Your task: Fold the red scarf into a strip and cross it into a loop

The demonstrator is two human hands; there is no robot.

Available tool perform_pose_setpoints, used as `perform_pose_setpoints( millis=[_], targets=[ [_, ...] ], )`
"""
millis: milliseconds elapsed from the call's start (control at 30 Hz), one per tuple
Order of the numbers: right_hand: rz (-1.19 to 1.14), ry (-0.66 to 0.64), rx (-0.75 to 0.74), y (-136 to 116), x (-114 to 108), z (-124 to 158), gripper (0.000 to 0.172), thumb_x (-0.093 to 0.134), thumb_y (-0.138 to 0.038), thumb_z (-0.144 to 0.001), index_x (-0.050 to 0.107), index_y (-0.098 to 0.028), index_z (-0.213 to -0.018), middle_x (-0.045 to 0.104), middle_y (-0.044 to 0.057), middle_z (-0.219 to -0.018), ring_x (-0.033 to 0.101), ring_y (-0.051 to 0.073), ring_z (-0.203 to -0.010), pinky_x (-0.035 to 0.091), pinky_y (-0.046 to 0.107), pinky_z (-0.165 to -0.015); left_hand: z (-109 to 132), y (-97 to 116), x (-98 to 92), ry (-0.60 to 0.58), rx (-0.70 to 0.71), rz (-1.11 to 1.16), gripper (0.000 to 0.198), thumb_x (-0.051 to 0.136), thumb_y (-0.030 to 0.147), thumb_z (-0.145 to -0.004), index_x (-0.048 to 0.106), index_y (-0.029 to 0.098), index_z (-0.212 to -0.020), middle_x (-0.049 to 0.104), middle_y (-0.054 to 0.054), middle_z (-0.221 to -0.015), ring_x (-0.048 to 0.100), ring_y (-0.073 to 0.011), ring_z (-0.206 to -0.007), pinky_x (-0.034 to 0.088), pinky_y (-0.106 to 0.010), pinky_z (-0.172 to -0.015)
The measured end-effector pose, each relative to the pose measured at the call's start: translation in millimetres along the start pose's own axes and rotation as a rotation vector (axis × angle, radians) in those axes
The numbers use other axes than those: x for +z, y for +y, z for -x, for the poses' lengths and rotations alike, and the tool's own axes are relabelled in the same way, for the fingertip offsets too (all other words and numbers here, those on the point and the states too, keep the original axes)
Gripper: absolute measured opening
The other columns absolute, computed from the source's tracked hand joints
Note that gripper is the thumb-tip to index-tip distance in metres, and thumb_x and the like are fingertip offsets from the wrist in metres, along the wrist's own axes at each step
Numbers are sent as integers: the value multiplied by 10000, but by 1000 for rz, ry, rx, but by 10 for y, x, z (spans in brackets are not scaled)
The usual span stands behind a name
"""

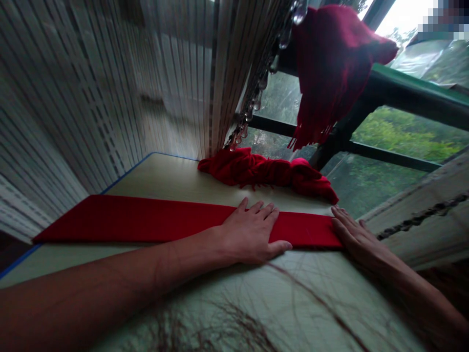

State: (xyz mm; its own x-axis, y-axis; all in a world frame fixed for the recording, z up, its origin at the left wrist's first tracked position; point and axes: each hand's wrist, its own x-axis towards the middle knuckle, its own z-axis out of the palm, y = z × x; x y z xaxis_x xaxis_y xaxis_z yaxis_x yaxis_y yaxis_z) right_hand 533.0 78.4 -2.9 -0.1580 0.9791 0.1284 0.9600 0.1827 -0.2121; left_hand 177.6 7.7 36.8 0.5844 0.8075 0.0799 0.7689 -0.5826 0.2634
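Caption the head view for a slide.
Left hand flat on a long red strip, right hand at its end, with a crumpled red cloth beyond on the table.

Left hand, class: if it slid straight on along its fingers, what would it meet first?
The left hand, flat on the folded red cloth, would probably first meet the crumpled red cloth beyond it, though depth is hard to judge.

One left hand [249,234] and one right hand [359,237] make two. One flat folded strip [146,220], one bunched cloth [264,168] and one hanging fringed cloth [330,63] make three red cloths. There is one pale surface [166,171]. The clear drops [299,12] blur beyond counting.
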Motion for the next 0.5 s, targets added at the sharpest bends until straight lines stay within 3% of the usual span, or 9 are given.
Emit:
perform_pose_setpoints(
  millis=[100, 267, 400, 500],
  targets=[
    [-7, 148, -25, 52, 20, -14, 746, 151, -613, -1030, 196, -202, -1651, 196, 117, -1707, 111, 263, -1575, 29, 494, -1267, 10, 11, -13, -6, 4, 4, 853, 313, 688, -1001, 273, 95, -1612, 268, -151, -1681, 244, -327, -1558, 128, -579, -1264],
    [0, 17, -13, 51, 59, -8, 752, 182, -635, -1020, 282, -206, -1630, 275, 118, -1684, 158, 276, -1567, 14, 502, -1268, 19, 18, -16, -18, 1, 10, 859, 285, 692, -1001, 260, 93, -1616, 250, -152, -1685, 231, -328, -1563, 120, -579, -1265],
    [-2, 202, -151, -101, 32, 12, 723, 164, -588, -1043, 199, -200, -1652, 200, 103, -1710, 116, 259, -1574, 59, 492, -1278, 15, 14, -11, -10, 3, 0, 837, 244, 679, -1006, 267, 104, -1614, 263, -148, -1682, 240, -321, -1561, 119, -573, -1263],
    [28, 102, -273, -220, 26, 24, 676, 224, -574, -1046, 206, -270, -1650, 259, 66, -1694, 217, 285, -1550, 144, 534, -1273, 15, 17, -18, -20, 0, -1, 839, 255, 679, -1005, 267, 102, -1613, 252, -147, -1686, 234, -320, -1564, 117, -574, -1264]
  ],
)
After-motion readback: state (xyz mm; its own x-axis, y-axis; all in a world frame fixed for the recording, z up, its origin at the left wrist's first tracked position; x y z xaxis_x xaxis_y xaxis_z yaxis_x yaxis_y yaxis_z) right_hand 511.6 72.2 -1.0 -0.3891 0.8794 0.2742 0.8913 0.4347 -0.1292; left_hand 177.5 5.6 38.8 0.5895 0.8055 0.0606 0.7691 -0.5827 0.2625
